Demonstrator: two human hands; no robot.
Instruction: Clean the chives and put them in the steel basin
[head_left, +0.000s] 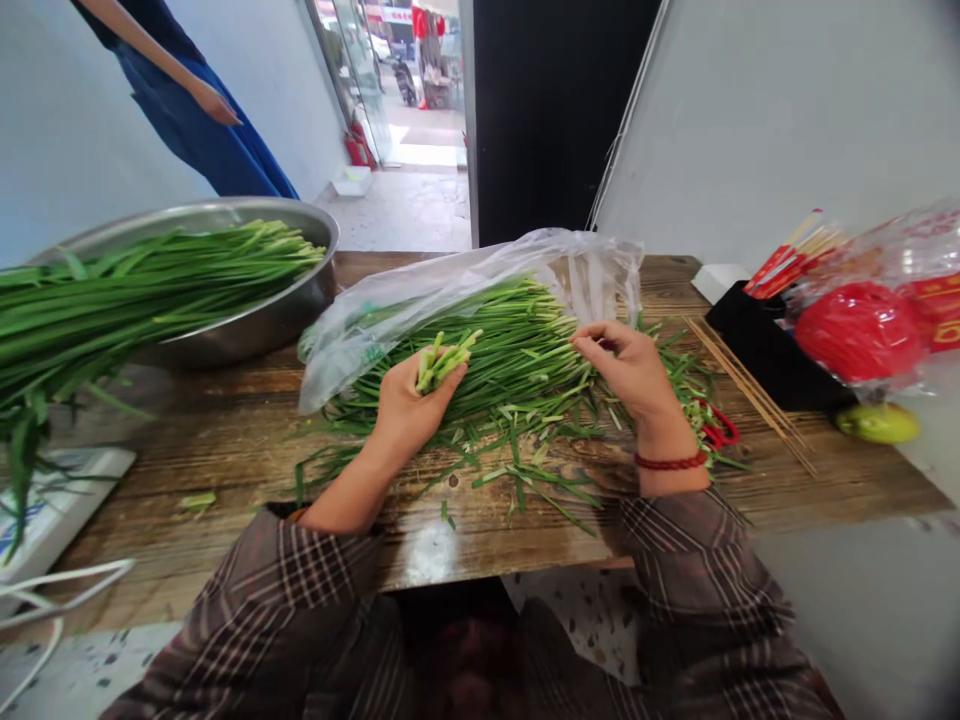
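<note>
My left hand (416,400) is closed around a small bunch of garlic chives (444,362), its pale cut ends poking up above the thumb. Beneath and behind it, a large pile of garlic chives (510,340) lies on a clear plastic bag (480,262), stem ends toward the right. My right hand (622,360), with a red braided cord on the wrist, is at those stem ends. Its thumb and forefinger are pinched together; what lies between them is too small to make out. Loose leaf scraps (525,470) are scattered on the wooden table (330,545) in front of the pile.
On the left, a steel basin (247,345) holds more chives, leaves hanging over a white scale (67,500). Red-handled scissors (720,428), wooden chopsticks (750,400), a black holder (780,350) and a red bundle in plastic (862,330) lie right. A person (187,100) stands behind the basin.
</note>
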